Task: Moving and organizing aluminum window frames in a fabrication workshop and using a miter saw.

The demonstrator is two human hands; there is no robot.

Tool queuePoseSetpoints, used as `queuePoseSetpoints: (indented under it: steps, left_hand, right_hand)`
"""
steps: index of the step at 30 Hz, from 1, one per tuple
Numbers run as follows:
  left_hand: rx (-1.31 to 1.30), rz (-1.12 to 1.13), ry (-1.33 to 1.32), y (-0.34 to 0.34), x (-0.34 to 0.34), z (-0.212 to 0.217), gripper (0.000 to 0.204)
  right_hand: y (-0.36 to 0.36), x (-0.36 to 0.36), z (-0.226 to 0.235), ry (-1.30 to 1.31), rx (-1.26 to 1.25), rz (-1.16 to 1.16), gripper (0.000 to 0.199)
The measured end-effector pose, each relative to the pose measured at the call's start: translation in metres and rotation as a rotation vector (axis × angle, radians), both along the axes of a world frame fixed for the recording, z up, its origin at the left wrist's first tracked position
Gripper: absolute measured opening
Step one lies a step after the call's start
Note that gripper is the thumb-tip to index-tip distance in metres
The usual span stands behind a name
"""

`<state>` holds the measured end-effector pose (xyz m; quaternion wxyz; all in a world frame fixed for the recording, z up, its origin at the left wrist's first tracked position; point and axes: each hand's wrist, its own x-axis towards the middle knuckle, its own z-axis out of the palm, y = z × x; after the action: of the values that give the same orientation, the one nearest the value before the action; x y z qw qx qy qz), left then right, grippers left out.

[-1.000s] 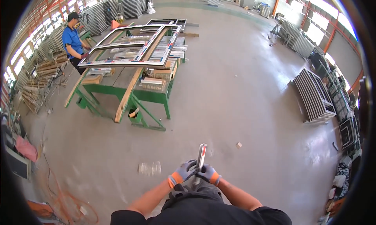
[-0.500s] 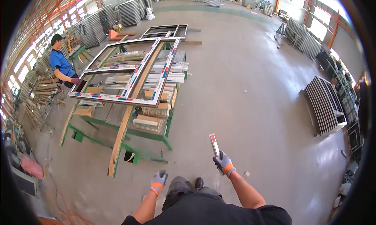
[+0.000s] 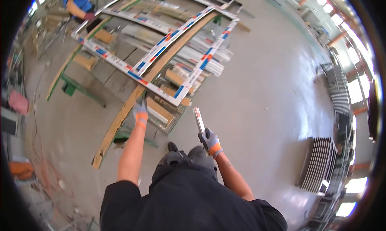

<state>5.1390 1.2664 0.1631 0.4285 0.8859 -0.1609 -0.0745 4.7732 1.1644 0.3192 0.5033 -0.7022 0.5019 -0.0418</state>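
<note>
My right hand (image 3: 210,141), in a grey glove with an orange cuff, is closed around a short white-and-silver profile piece (image 3: 198,117) with red marks, which points up and away from me. My left hand (image 3: 140,109), gloved alike and somewhat blurred, reaches forward with its fingers stretched out. It is close to the near edge of a large window frame (image 3: 116,63) covered in white, blue and red film; whether it touches is unclear. The frame lies across wooden beams (image 3: 120,122) on a green workbench.
Beneath the frame, cartons and bundled profiles (image 3: 189,56) fill the bench. A co-worker in a blue shirt (image 3: 82,0) stands at its far left, a gloved hand at the frame. One beam juts toward me. Stacked frames (image 3: 317,164) stand at the right.
I have come nearer to the bench, and the view has turned. My left hand has gone up and forward toward the frame. The profile piece is still in my right hand.
</note>
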Motion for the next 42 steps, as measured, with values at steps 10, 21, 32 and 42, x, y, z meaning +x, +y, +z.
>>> queuePoseSetpoints:
  steps: [10, 21, 32, 42]
  left_hand:
    - [0.213, 0.797, -0.024, -0.167, 0.155, -0.006, 0.06]
    - [-0.073, 0.748, -0.102, -0.19, 0.175, -0.007, 0.033]
    - [0.07, 0.793, -0.057, -0.191, 0.192, -0.011, 0.043]
    - [0.24, 0.764, -0.147, -0.183, 0.197, -0.041, 0.078]
  right_hand:
    - [-0.153, 0.253, -0.05, 0.012, -0.185, 0.496, 0.032]
    - [-0.204, 0.435, -0.105, 0.223, -0.044, 1.081, 0.036]
    - [-0.178, 0.431, -0.163, 0.271, -0.202, 1.189, 0.046]
    - [-0.21, 0.487, -0.173, 0.141, 0.256, 1.132, 0.037]
